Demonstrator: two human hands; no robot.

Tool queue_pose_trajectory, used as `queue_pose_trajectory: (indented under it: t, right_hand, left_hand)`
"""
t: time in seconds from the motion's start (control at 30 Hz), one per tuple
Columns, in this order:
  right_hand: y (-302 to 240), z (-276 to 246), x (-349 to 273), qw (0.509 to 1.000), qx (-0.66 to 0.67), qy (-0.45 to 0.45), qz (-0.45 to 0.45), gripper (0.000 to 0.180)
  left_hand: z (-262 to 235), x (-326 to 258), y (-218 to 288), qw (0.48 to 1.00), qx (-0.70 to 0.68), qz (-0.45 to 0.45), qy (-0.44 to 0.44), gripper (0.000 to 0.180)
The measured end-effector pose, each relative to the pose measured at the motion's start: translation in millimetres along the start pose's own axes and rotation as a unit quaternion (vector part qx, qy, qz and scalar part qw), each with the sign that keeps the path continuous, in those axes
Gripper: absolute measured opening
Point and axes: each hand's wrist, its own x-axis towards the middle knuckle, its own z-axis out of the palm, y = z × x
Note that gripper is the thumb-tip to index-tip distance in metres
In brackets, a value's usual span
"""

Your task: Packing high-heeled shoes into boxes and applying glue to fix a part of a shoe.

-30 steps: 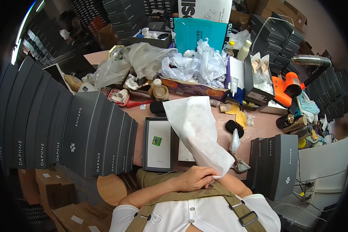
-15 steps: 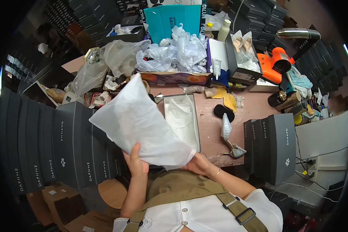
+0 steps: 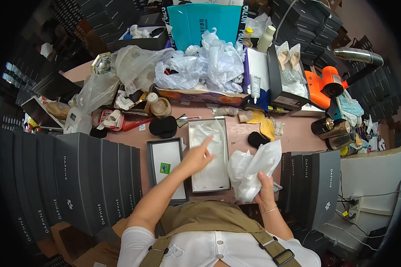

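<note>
An open grey shoebox (image 3: 227,167) with white tissue paper (image 3: 204,133) inside stands in the middle of the table. My left hand (image 3: 195,159) reaches over it, holding nothing, index finger stretched toward the paper; whether it touches cannot be told. To the right, my right hand (image 3: 266,191) grips a crumpled white bag (image 3: 255,169) above the table. What the bag contains, if anything, is hidden. A small part of a glittery shoe (image 3: 277,187) shows behind it. Left of the box lies a grey lid (image 3: 168,153), white inside, with a small green packet (image 3: 165,168).
Stacked grey shoeboxes flank me at left (image 3: 82,178) and right (image 3: 314,178). A carton (image 3: 196,94) of crumpled white plastic stands behind, beside a box with glittery shoes (image 3: 288,58). An orange heat gun (image 3: 327,84) is at the right, black pads (image 3: 163,127) nearer.
The white bag went from spread between both hands to bunched in my right hand at the right. My left hand let go and moved over the shoebox. The lid is now uncovered.
</note>
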Motion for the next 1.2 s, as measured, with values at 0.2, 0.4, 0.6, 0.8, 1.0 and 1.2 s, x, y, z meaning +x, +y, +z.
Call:
queue_pose_trajectory:
  t: [0.2,0.4,0.6,0.8,1.0,1.2]
  right_hand:
    - [9,15,21,0.991,-0.103,-0.056,-0.066,0.054]
    - [144,22,81,0.742,-0.617,-0.247,-0.083,0.055]
    - [84,-2,48,0.689,-0.61,-0.226,-0.32,0.06]
    - [8,-198,-14,0.569,-0.81,0.087,-0.111,0.056]
    - [11,-131,-46,0.538,-0.815,-0.05,-0.208,0.038]
    - [26,-121,-30,0.735,-0.622,-0.089,-0.255,0.054]
  left_hand:
    - [-17,80,-55,0.987,-0.126,-0.041,0.087,0.024]
    - [-132,-39,25,0.933,-0.113,0.129,0.316,0.022]
    - [-120,-95,55,0.879,0.134,0.109,0.445,0.023]
    - [-151,-139,57,0.822,0.204,0.06,0.528,0.008]
    - [-116,-164,96,0.862,0.342,0.205,0.313,0.024]
    - [-46,-115,40,0.929,0.231,0.208,0.201,0.021]
